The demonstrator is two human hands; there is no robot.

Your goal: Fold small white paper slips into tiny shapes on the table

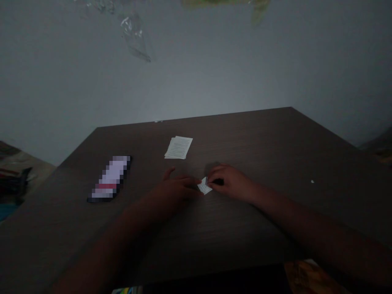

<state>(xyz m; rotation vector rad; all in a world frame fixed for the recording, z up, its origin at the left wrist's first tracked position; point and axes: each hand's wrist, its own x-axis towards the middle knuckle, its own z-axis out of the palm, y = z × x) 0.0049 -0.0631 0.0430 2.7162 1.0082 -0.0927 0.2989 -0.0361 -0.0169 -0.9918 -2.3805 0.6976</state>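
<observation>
A small folded piece of printed paper lies on the dark wooden table, between my two hands. My left hand holds its left side against the tabletop with the fingertips, while one finger sticks up and away. From the other side, my right hand pinches the paper's right edge between thumb and fingers. Dim light hides the exact creases. Farther back lies a short stack of printed paper sheets, slightly fanned and touched by neither hand.
On the left of the table lies a phone with a blurred-out screen. A tiny white scrap is at the right. Behind the table stands a pale wall with a clear plastic pouch on it.
</observation>
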